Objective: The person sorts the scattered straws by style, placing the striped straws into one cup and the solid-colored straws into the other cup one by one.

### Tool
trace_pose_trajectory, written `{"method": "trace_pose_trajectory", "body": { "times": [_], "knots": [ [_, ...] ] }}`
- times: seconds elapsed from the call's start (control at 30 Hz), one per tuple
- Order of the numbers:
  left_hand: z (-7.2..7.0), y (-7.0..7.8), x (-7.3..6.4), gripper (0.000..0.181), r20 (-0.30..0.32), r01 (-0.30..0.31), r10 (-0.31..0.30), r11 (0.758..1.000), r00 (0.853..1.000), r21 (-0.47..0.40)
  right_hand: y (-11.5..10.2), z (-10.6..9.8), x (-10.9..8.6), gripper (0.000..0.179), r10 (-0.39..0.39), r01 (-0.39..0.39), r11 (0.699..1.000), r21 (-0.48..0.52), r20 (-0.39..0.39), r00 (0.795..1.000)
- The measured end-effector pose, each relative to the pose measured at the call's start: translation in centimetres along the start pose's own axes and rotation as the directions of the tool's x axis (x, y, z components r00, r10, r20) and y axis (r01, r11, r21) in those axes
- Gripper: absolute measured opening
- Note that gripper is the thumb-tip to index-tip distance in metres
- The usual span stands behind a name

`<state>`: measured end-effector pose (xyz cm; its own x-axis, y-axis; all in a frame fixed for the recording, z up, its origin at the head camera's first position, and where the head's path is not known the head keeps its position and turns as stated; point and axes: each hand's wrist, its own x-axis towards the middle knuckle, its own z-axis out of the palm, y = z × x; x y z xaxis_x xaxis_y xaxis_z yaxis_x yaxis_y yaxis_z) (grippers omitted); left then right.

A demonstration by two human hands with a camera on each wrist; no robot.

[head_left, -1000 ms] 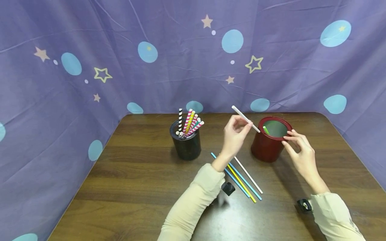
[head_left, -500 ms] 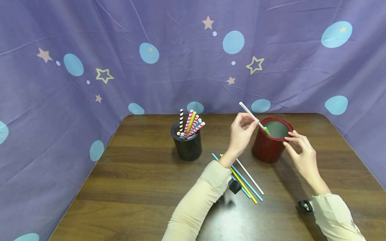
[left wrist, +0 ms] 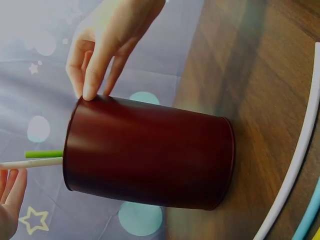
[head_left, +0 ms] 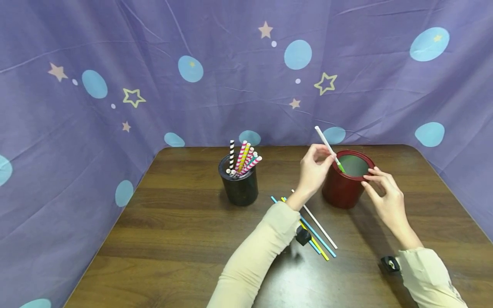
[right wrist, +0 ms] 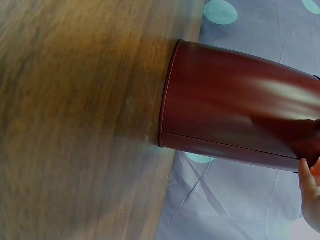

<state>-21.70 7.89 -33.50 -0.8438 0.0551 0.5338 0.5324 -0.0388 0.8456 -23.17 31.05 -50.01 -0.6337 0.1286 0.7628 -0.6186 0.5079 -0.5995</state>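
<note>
White straw [head_left: 325, 140], slanted, its lower end at the mouth of the red can [head_left: 340, 192], beside a green straw [head_left: 341, 167] in that mouth. Left hand [head_left: 313, 169]: fingers pinching the white straw. Right hand [head_left: 386, 203]: bent fingers holding the red can at its rim. The red can stands upright on the bench [head_left: 173, 239]; loose straws [head_left: 319, 226] lie nearby; a black can [head_left: 240, 190] stands further left, bearing striped straws [head_left: 240, 157].

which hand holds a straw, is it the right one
No, the left hand pinches a white straw; the right hand touches the red container.
</note>
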Motion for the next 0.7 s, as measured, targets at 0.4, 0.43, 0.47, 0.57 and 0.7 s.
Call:
{"method": "trace_pose_trajectory", "body": {
  "times": [0.4,0.43,0.47,0.57,0.7],
  "knots": [
    [0.7,-4.1,0.3,0.014,0.032,-0.003,0.0,0.996,0.999,0.085,0.2,0.0,-0.1,0.03,0.003,-0.003,1.0,-0.004,0.0,1.0],
    [0.7,-4.2,0.3,0.014,0.037,-0.006,0.003,0.995,0.999,0.102,0.2,0.0,-0.1,0.03,0.002,-0.002,1.0,-0.004,0.0,1.0],
    [0.7,-4.3,0.3,0.014,0.043,-0.01,0.005,0.992,0.999,0.124,0.1,0.0,0.0,0.03,0.001,-0.001,1.0,-0.005,0.001,1.0],
    [0.6,-4.5,0.2,0.013,0.076,-0.016,-0.001,0.976,0.997,0.218,0.0,0.0,0.0,0.03,-0.002,0.002,1.0,-0.009,0.0,1.0],
    [0.3,-4.9,0.0,0.018,0.133,-0.004,-0.034,0.963,0.991,0.27,0.0,0.0,0.0,0.03,-0.004,0.004,1.0,-0.01,-0.001,1.0]
  ]
}}
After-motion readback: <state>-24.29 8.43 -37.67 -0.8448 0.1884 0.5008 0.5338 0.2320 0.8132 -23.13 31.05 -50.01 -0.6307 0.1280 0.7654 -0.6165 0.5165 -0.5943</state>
